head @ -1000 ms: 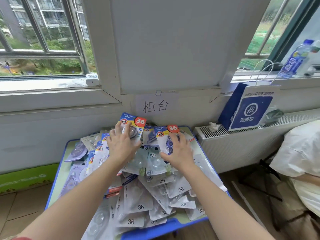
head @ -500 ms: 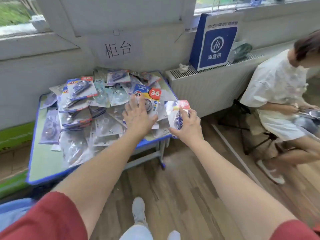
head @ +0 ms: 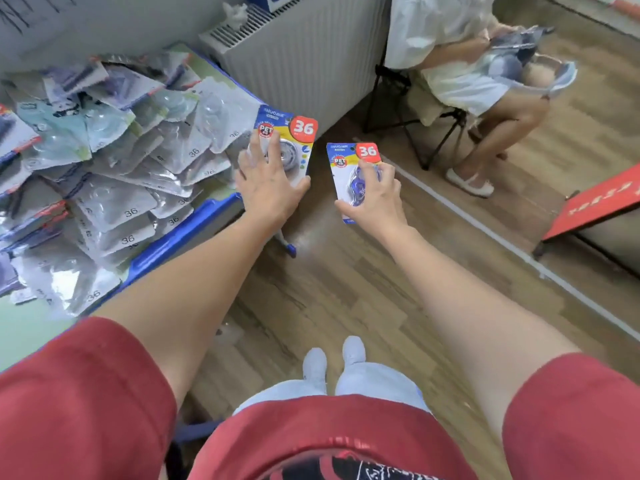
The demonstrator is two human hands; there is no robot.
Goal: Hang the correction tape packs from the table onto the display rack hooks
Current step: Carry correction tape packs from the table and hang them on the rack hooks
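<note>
The blue-rimmed table (head: 180,233) bears a loose heap of correction tape packs (head: 114,150): clear glossy blisters on card, many marked 36, blurred at far left. Off its corner, the left hand (head: 268,188) pinches a silver-reel pack (head: 294,133), fingers spread across the front. The right hand (head: 372,199) curls its fingers round a blue-reel pack (head: 349,157), hiding its lower end.

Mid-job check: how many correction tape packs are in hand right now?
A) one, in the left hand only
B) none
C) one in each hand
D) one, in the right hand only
C: the left hand holds a correction tape pack and the right hand grips a second pack, each with a red 36 tag.
</note>
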